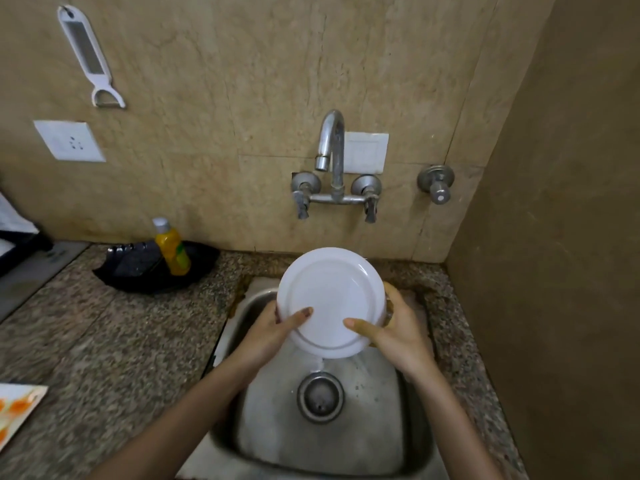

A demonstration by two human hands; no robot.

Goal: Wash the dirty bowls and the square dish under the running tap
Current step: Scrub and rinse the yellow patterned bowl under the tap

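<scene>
The left hand [273,329] and the right hand [394,327] are each grasping an opposite rim of the glossy white round bowl [330,299], with thumbs pressing its upturned base. It is hanging tilted above the rear of the stainless steel sink [374,438], dripping into it. Assessment: it is likely handling as light, rigid, wet-slippery and possibly breakable, so two-handed rim holds are suiting it.

Clearance, sink area.
Held bowl [329,299] blocks the space under the tap [331,143]; sink [346,441] front open; side wall [554,271] close on the right; tabletop [121,341] free short of the tray [138,271].
</scene>
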